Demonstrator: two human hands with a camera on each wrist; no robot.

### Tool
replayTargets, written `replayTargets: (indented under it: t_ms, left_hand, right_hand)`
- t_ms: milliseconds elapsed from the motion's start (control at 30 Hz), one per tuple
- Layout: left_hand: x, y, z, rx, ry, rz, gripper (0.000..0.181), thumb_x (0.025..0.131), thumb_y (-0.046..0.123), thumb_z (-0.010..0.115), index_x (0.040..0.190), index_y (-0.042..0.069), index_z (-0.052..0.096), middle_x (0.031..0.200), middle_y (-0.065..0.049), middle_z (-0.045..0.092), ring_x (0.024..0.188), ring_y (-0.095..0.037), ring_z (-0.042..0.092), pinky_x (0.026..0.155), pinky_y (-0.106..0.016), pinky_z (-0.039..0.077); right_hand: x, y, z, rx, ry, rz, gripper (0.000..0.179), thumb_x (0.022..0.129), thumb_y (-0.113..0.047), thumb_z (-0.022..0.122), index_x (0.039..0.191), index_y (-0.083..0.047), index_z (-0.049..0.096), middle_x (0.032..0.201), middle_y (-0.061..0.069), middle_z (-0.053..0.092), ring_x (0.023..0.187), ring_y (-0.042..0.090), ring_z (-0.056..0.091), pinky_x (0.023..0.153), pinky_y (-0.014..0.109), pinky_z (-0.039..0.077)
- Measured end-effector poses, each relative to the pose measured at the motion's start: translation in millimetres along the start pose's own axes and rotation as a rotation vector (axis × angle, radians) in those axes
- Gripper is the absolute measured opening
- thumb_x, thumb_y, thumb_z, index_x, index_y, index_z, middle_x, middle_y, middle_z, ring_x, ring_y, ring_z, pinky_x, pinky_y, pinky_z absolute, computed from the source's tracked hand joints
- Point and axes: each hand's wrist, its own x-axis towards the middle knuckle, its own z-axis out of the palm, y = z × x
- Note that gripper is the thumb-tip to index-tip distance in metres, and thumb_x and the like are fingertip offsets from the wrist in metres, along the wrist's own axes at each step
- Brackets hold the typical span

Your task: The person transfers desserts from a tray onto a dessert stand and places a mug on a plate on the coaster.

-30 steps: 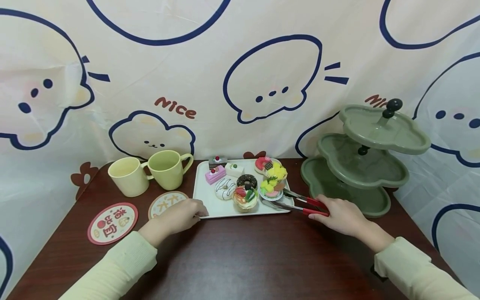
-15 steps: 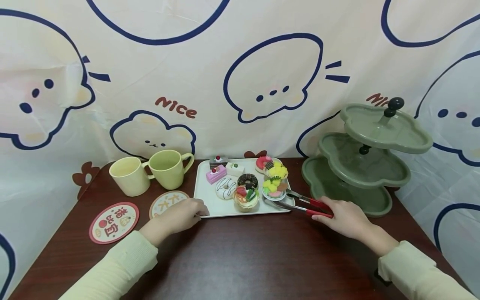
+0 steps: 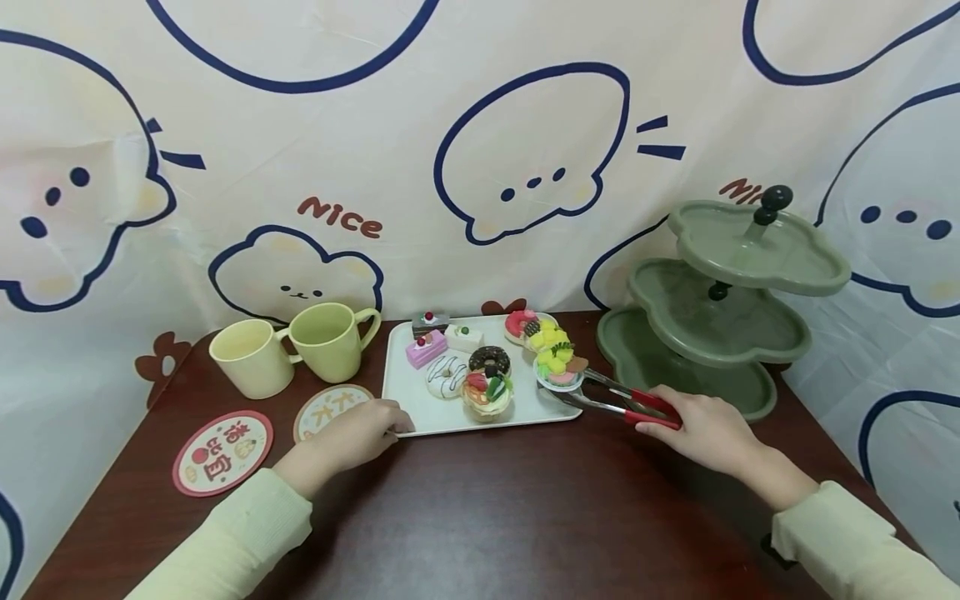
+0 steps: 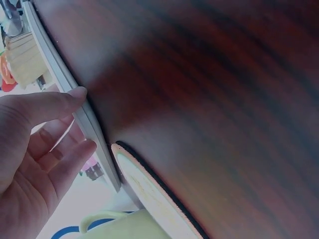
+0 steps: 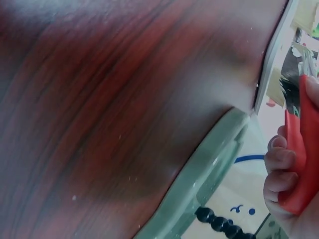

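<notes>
At the front left of the white tray (image 3: 450, 422), my left hand (image 3: 371, 429) pinches its rim, with the thumb and fingers on the rim in the left wrist view. My right hand (image 3: 705, 429) grips red-handled metal tongs (image 3: 626, 410). Their tips stand on either side of a toy cupcake with yellow topping (image 3: 558, 367), over the right end of the tray. Toy sweets share the tray: a fruit-topped cupcake (image 3: 487, 396), a dark donut (image 3: 490, 360), a white donut (image 3: 446, 377), a pink donut (image 3: 517, 325) and small cake slices (image 3: 426, 348).
A green three-tier stand (image 3: 720, 312) rises at the right, close to the tongs. On the left are a cream mug (image 3: 252, 358), a green mug (image 3: 326, 342), a red-rimmed coaster (image 3: 222, 454) and a second coaster (image 3: 330, 406). A printed cloth (image 3: 525, 167) hangs behind the table.
The yellow-topped cupcake has shifted right with the tongs, away from the pink donut, and looks slightly raised. My right hand has moved right; my left stays on the tray rim.
</notes>
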Motion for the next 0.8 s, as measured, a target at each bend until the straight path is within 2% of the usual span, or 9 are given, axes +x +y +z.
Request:
replayTargets:
  t_ms: [333,533,800]
  left_hand:
    - [-1.4,-0.2,-0.1,-0.017,0.003,0.001,0.028,0.079,-0.016,0.067,0.093,0.007,0.076,0.088,-0.001,0.067,0.084,-0.021,0.067,0.076,-0.036,0.056]
    - [-1.9,-0.7,0.7,-0.022,0.006,-0.004,0.028,0.080,-0.017,0.067,0.093,0.007,0.075,0.089,-0.001,0.067,0.084,-0.022,0.067,0.076,-0.036,0.056]
    - [-1.5,-2.1,1.4,-0.018,0.011,-0.001,0.027,0.079,-0.016,0.068,0.092,0.007,0.075,0.088,0.000,0.067,0.084,-0.021,0.067,0.075,-0.035,0.056]
  right_hand:
    - [-8.8,10,-14,0.001,0.018,0.052,0.054,0.091,-0.051,0.073,0.123,-0.007,0.064,0.059,-0.008,0.045,0.050,0.011,0.041,0.047,0.031,0.035]
    - [-10.8,15,-17,-0.004,0.007,0.111,0.060,0.092,-0.054,0.071,0.128,-0.007,0.061,0.060,-0.004,0.043,0.052,0.014,0.041,0.046,0.032,0.033]
    - [-14.3,28,-19,-0.026,0.016,0.166,0.061,0.094,-0.057,0.066,0.127,-0.006,0.060,0.060,-0.002,0.044,0.053,0.015,0.043,0.046,0.033,0.034]
